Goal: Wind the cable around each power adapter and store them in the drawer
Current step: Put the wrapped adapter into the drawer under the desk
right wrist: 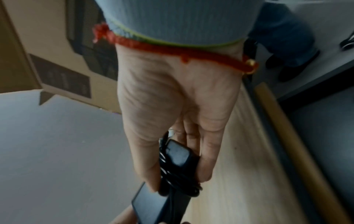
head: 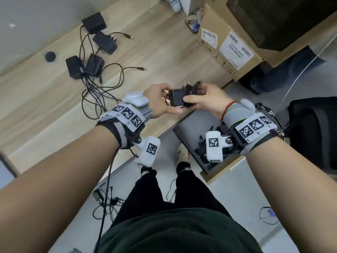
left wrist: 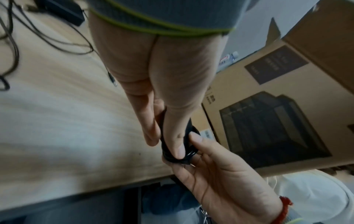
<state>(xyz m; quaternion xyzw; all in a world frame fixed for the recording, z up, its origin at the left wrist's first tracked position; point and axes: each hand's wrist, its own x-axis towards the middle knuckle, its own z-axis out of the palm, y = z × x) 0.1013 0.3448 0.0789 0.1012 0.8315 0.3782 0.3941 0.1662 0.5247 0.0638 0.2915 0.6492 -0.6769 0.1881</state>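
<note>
Above the near edge of the desk (head: 54,125), both hands were on one power adapter (head: 177,99), just over the open drawer (head: 184,128). The left hand (head: 158,99) pinched one end of the black block, the right hand (head: 206,101) clamped thumb and fingers over the cable (head: 191,90) coiled round its other end, plug tip poking up loose. And that loose tip looked like the danger: ease the right thumb and the turns could spring off, spilling cable before the drop into the drawer. Four more adapters (head: 94,64) lay toward the desk's far left corner, their leads tangled together, so lifting one could drag a neighbour off the edge.
</note>
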